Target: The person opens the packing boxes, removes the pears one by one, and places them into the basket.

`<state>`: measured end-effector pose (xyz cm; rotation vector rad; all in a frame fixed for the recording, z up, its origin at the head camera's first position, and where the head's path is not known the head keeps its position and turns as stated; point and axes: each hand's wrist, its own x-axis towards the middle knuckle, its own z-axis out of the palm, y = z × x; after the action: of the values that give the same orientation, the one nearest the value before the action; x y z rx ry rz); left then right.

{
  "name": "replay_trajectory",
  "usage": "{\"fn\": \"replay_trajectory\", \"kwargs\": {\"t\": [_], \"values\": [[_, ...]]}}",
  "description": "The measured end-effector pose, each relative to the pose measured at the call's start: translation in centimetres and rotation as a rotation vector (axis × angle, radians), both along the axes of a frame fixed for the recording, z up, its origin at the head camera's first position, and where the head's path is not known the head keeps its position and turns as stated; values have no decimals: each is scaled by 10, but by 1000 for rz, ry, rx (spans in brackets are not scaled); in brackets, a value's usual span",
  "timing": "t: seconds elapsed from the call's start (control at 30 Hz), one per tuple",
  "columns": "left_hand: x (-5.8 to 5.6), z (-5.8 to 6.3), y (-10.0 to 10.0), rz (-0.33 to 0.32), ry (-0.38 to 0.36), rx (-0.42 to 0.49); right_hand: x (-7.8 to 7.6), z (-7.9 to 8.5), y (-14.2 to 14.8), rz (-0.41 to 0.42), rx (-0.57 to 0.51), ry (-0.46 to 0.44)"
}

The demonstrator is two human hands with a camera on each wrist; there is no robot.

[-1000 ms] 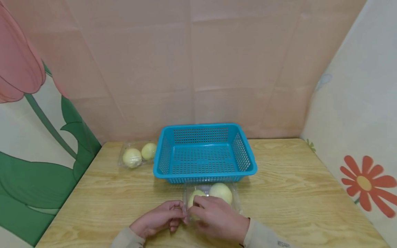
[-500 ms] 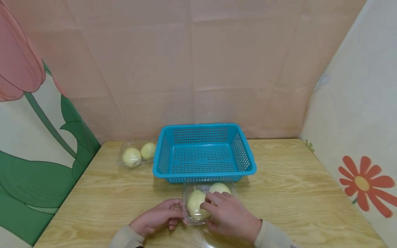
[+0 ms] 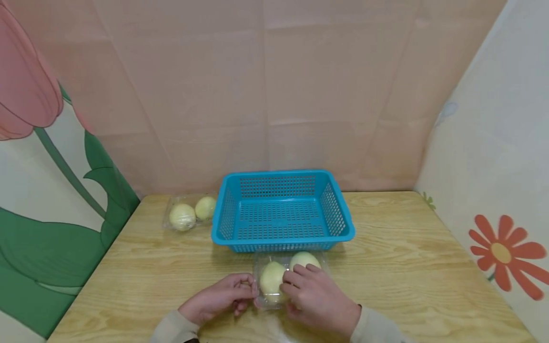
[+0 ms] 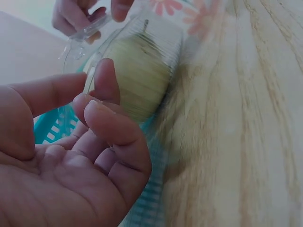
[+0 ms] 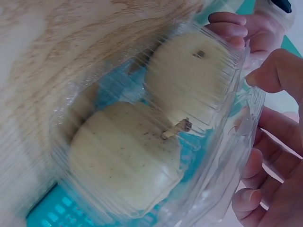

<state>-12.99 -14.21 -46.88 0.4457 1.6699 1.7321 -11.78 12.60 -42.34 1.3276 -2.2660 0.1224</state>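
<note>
The left hand [image 3: 220, 300] pinches a corner of the clear box's [image 5: 80, 101] rim; the right hand [image 3: 319, 302] pinches farther along it. The box sits on the worktop [image 3: 429, 267], just in front of the basket [image 3: 283, 242]. In the head view the right hand hides part of one of the two pears [image 5: 125, 158] inside; the right wrist view shows both, stems and brown specks included. A second box [image 3: 182, 217], at the worktop's rear left, holds two more. Wood grain stretches either side, its far edge meeting pink cloth [image 3: 266, 95].
</note>
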Motion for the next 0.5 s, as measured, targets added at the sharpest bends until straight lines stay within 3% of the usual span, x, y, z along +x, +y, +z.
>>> {"fn": "replay_trajectory", "kwargs": {"t": [0.5], "values": [[-1,-1,1,-19,-49,28,-1,12,1,12,-15,38]]}}
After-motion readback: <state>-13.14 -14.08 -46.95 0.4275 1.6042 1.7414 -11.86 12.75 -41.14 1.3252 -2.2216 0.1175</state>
